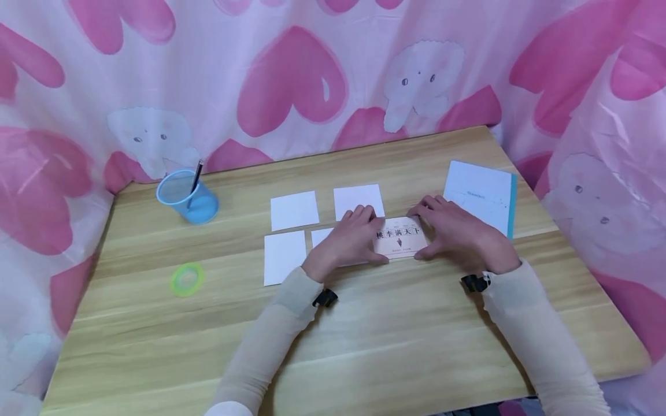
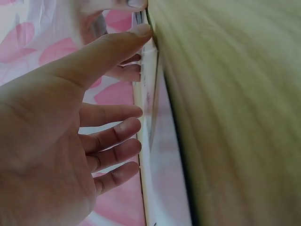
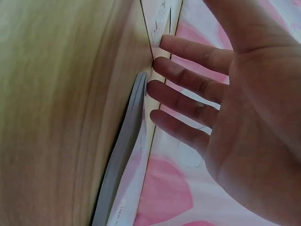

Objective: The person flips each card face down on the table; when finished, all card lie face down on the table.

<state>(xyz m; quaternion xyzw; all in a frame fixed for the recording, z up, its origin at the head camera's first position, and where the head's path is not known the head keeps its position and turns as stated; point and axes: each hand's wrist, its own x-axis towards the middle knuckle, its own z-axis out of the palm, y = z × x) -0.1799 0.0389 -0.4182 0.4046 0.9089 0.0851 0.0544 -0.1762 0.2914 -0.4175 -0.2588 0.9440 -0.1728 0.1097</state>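
Note:
A pale pink printed card (image 1: 399, 245) with large Chinese characters and a small drawing lies flat on the table between the two hands. My left hand (image 1: 350, 238) touches the card's left end, its thumb near the front corner and its index finger near the back corner. At the right end, my right hand (image 1: 458, 228) touches the card with spread thumb and fingers. In both wrist views the fingers (image 2: 115, 136) are fairly straight and apart. Blank white cards (image 1: 294, 211) lie in rows to the left; my left hand partly covers one white card (image 1: 320, 236).
A blue mesh cup (image 1: 202, 207) holding a dark pen (image 1: 196, 176) stands at the back left. Nearer lies a yellow-green ring of tape (image 1: 187, 279). A light blue notebook (image 1: 478, 193) is at the right. Pink patterned curtain (image 1: 291, 81) surrounds the wooden table (image 1: 385, 341).

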